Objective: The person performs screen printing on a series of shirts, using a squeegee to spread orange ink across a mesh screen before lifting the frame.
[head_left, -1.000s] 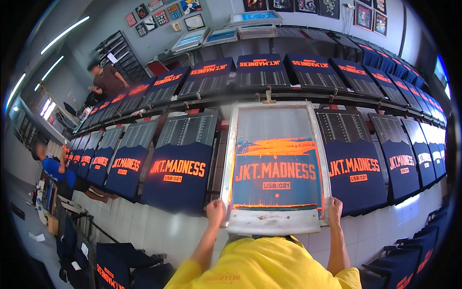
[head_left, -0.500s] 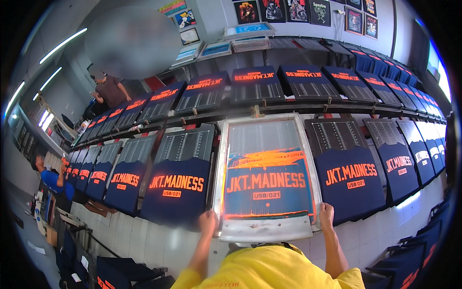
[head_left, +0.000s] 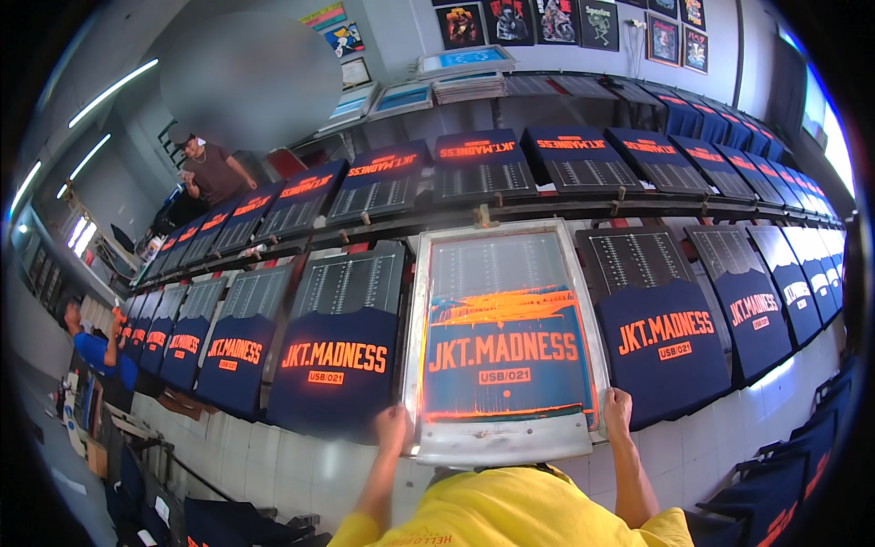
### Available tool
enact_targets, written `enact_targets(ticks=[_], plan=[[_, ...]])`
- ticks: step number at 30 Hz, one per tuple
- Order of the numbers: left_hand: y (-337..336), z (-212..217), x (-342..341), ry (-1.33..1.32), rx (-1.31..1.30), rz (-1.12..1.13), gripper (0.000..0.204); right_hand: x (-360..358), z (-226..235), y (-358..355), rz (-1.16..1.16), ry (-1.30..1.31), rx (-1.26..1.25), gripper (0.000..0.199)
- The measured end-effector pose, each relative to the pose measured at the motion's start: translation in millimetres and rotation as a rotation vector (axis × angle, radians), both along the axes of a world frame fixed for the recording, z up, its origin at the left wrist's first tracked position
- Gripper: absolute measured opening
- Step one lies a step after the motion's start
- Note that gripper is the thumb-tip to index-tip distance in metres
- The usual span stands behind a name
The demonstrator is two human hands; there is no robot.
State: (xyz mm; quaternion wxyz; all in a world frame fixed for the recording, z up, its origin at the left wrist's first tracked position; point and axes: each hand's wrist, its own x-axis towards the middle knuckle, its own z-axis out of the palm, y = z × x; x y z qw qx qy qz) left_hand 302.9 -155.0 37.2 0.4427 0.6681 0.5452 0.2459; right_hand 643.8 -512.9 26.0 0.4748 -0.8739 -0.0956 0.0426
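Note:
A silver-framed printing screen (head_left: 590,319) lies directly in front of me over a dark board with a navy shirt. Orange ink is smeared across the middle of its mesh, and orange lettering shows below that. A wide silver metal bar (head_left: 506,444), shaped like a squeegee, rests across its near end. My left hand (head_left: 392,428) is closed on the screen's near left side. On the near right side, my right hand (head_left: 619,410) is closed on the edge too. The palms and inner fingers of both hands are hidden.
Navy shirts with orange lettering lie on boards to the left (head_left: 333,356) and right (head_left: 663,337). A second row of printed shirts (head_left: 478,146) runs behind a rail. One person stands far left behind that row; another in blue works at the left. Dark shirts hang at the lower right (head_left: 775,483).
My view has tilted slightly, so the screen and my hands sit a little lower in the picture. Both hands keep their hold. The person at the far left shows more of the head.

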Motion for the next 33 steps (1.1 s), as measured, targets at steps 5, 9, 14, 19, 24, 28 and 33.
enact_targets(ticks=[5,9,14,19,24,28,33], plan=[[-1,-4,-6,-0.041,-0.02,-0.001,0.033,-6,14,3,-0.002,0.059,-0.028,0.029],[6,2,-2,0.076,-0.029,-0.084,0.032,-1,11,4,-0.013,0.048,-0.08,0.029],[0,22,1,0.223,0.115,-0.178,0.032,-9,17,15,-0.051,0.033,-0.163,0.029],[2,11,3,0.238,0.206,-0.168,0.035,-9,20,16,-0.054,0.051,-0.095,0.03],[6,2,1,0.253,0.235,-0.147,0.037,-15,47,20,-0.028,0.178,-0.065,0.03],[-5,1,4,0.186,0.251,-0.058,0.036,-7,5,14,-0.045,-0.007,0.039,0.029],[1,-4,6,0.198,0.241,-0.093,0.042,-6,0,8,-0.014,-0.094,0.248,0.03]])
